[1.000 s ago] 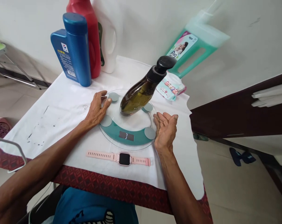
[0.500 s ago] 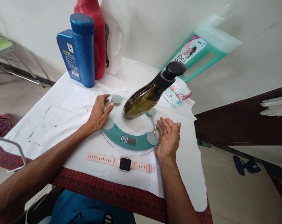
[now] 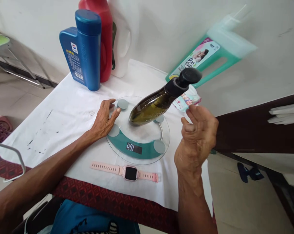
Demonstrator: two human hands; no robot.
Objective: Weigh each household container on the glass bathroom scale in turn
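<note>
A dark brown bottle (image 3: 150,106) with a black cap stands on a round glass scale (image 3: 147,148) with a teal band and a lit display. My left hand (image 3: 103,119) lies flat on the scale's left rim, fingers stretched out. My right hand (image 3: 197,136) is raised off the table to the right of the scale, fingers loosely curled and apart, holding nothing. It hovers just below and right of the bottle's cap without touching it.
A pink smartwatch (image 3: 127,171) lies in front of the scale on the white cloth (image 3: 64,120). Blue (image 3: 85,48), red (image 3: 105,32) and white (image 3: 121,35) jugs stand at the back left. A teal jug (image 3: 210,55) and a wipes pack (image 3: 189,99) are back right. Dark furniture (image 3: 256,130) flanks the right.
My right hand has lifted from the cloth beside the scale and risen toward the bottle's neck. The left hand has stayed on the scale's rim. The scale's reading has changed.
</note>
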